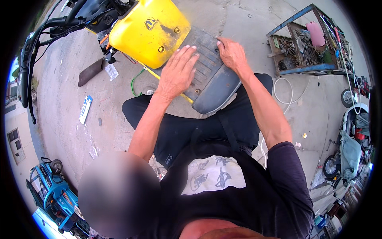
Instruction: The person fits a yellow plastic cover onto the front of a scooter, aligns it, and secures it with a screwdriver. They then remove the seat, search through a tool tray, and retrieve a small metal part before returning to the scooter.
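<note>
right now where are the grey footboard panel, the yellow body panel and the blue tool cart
grey footboard panel (217,85): head view, on its smooth lower end below the ribs
yellow body panel (149,34): head view, on the middle of its flat face
blue tool cart (306,69): head view, on its front frame rail

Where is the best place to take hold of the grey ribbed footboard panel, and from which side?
Probably by the rounded near edge of the grey footboard panel, from the person's side: it overhangs freely, while the far end sits under the yellow cover and both hands already press the ribbed top.
</note>
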Tool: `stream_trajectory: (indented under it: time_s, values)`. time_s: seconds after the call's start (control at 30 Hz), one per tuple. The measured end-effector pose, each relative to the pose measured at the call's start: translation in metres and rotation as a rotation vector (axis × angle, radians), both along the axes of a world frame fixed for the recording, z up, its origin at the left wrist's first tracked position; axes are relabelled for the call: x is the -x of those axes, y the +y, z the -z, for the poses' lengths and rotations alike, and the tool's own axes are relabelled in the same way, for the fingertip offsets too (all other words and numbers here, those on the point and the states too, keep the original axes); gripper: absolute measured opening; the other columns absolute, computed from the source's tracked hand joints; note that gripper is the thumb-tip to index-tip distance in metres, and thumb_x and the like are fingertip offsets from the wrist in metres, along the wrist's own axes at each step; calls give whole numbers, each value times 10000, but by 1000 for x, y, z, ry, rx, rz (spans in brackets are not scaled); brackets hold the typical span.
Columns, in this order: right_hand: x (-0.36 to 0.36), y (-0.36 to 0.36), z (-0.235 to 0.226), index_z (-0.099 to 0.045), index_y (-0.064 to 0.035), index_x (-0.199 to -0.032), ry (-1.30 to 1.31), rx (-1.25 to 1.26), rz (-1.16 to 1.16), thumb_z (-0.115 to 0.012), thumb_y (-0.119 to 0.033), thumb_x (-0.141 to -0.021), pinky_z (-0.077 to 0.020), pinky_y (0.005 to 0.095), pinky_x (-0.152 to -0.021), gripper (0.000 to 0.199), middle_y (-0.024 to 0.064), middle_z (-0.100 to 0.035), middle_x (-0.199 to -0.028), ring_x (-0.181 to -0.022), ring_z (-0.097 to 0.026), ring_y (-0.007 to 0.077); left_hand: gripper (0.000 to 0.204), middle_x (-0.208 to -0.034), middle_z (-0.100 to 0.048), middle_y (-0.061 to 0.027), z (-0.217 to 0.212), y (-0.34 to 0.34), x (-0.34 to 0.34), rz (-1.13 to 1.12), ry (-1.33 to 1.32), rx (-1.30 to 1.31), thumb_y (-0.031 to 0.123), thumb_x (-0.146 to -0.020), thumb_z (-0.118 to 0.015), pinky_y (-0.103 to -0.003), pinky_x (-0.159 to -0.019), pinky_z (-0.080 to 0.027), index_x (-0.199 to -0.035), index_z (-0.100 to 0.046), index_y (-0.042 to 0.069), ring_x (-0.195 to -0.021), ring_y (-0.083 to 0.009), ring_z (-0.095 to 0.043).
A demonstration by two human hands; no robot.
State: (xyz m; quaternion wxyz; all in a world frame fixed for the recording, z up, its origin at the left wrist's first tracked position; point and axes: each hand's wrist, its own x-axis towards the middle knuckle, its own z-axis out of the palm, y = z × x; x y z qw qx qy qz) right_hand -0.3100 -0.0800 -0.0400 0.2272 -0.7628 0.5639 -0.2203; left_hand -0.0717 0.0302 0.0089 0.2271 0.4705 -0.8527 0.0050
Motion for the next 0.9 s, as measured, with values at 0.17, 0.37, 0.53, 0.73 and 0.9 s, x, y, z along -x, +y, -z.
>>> stream_trajectory:
  time_s: [0.17, 0.37, 0.53, 0.73, 0.9]
  values:
    - [-4, 2, -4, -685, -15, -1114, 69, -10, 36, -496, -327, -1093, -552, 571, -901, 365, 251, -736, -1097, -1014, -700, 486, 692, -1637, -444, -190, 21, -1, 24, -64, 59, -274, 291, -962, -732, -510, -1298, -283, -1539, -476, 10, -1551, -382, -378]
    - [-4, 5, -14, -669, 1, -1102, 79, -29, 25, -500, -330, -1098, -565, 570, -876, 372, 255, -737, -1046, -974, -722, 462, 691, -1640, -444, -183, 14, -2, 26, -72, 53, -300, 299, -953, -741, -510, -1305, -268, -1533, -495, 14, -1552, -380, -377]
    - [-4, 4, -5, -671, 6, -1084, 57, -11, 25, -503, -325, -1098, -570, 560, -867, 372, 254, -738, -1042, -959, -724, 460, 652, -1624, -470, -180, 16, -1, 26, -80, 71, -293, 264, -947, -744, -511, -1299, -284, -1510, -526, 17, -1540, -381, -397]
    - [-4, 5, -10, -672, 10, -1047, 70, -21, 29, -511, -319, -1096, -578, 554, -853, 369, 253, -742, -1018, -934, -730, 459, 566, -1597, -509, -176, 13, 2, 28, -100, 105, -280, 170, -946, -728, -509, -1280, -325, -1465, -565, 17, -1515, -391, -437]
    - [-4, 5, -8, -672, 10, -1039, 49, -6, 19, -513, -311, -1095, -582, 554, -858, 363, 255, -744, -1011, -925, -730, 465, 539, -1586, -522, -177, 16, 2, 27, -103, 120, -255, 135, -941, -713, -511, -1270, -343, -1448, -576, 14, -1499, -391, -461]
